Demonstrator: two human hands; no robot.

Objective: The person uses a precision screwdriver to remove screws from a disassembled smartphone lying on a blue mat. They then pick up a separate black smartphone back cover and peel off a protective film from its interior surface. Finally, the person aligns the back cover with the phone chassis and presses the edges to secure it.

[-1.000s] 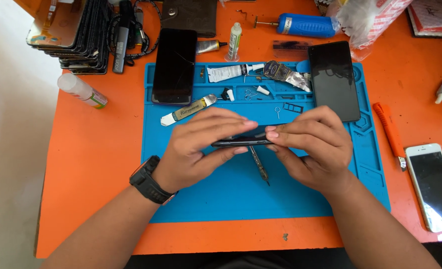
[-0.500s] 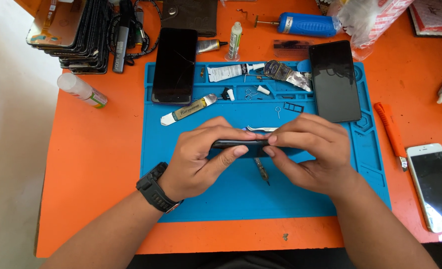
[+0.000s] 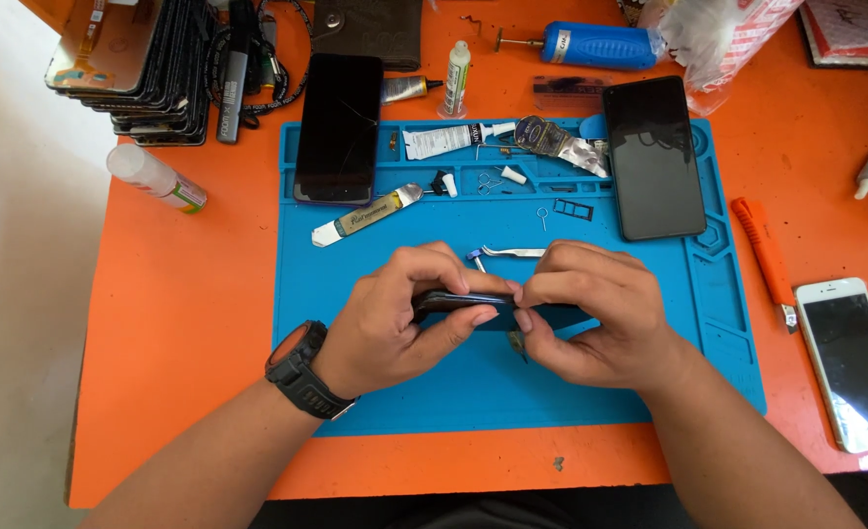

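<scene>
Both our hands grip one dark phone (image 3: pixel 453 300) edge-on, just above the blue mat (image 3: pixel 355 392): our left hand (image 3: pixel 395 323) is closed on its left end, our right hand (image 3: pixel 590 318) on its right end. Tweezers (image 3: pixel 514 252) lie just behind; a second phone (image 3: pixel 653 157) rests farther back on the mat.

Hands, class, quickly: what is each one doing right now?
Left hand: closed on the dark phone, held edge-on.
Right hand: closed, pinching the same phone's other end.
</scene>
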